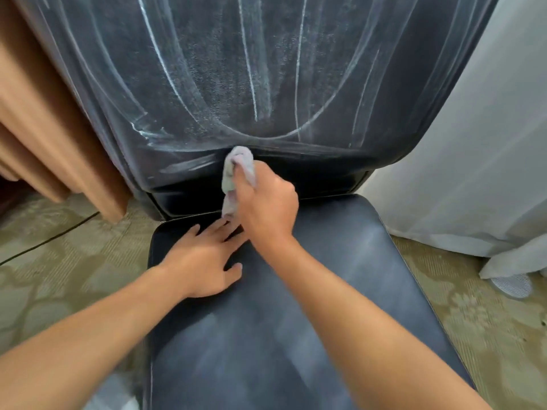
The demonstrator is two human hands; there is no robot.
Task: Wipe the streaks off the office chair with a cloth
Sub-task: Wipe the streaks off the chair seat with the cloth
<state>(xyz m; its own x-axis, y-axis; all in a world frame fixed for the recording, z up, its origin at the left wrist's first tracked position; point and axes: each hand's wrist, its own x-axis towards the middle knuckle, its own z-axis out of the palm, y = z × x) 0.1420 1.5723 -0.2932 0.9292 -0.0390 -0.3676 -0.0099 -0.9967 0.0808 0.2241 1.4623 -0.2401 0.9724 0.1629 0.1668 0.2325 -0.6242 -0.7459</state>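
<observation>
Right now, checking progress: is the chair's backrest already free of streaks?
No: white streaks run across the backrest above the cloth.

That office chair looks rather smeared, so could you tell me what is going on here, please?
A person is wiping the chair. The right hand grips a bunched grey cloth and presses it against the bottom of the backrest, which is covered in white streaks. The left hand rests flat on the seat, fingers spread.
</observation>
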